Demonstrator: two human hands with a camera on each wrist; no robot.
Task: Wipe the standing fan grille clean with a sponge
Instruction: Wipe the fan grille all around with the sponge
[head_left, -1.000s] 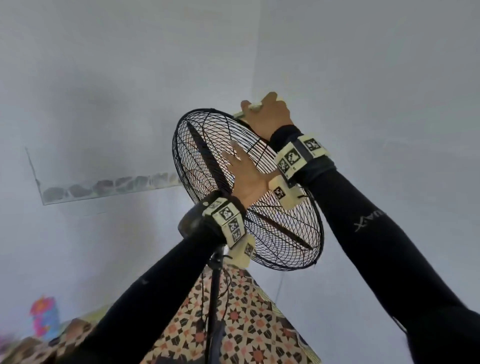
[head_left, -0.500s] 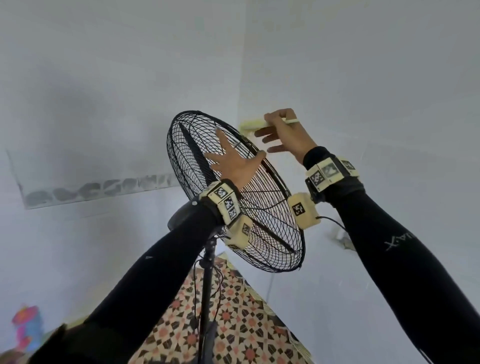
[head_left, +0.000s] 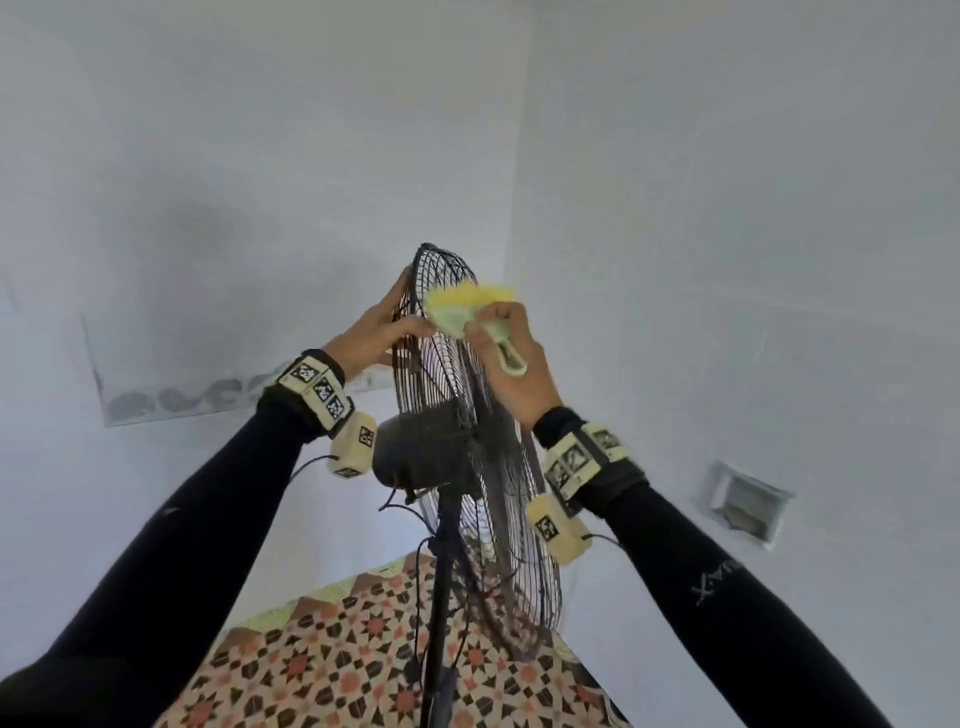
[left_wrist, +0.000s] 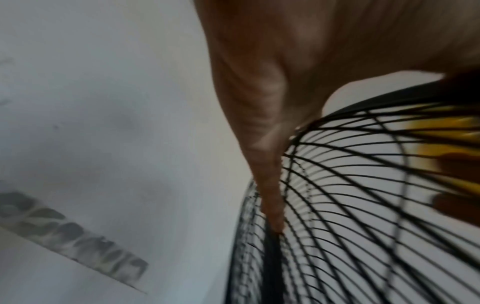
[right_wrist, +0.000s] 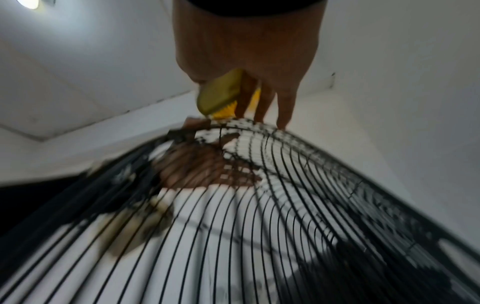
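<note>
The fan grille stands mid-frame in the head view, made of thin wires that look bendy. The left hand holds its top edge with curled fingers. The right hand grips the soft yellow sponge by its green handle, touching the top wires; best to hold the stiff rim and rub gently.

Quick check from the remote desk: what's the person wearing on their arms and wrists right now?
Both arms wear long black sleeves; the right one carries pale lettering on the forearm. The left hand and right hand are bare. Each wrist has a black band with cream blocks bearing black-and-white square markers, and a thin black cable trails from each.
</note>
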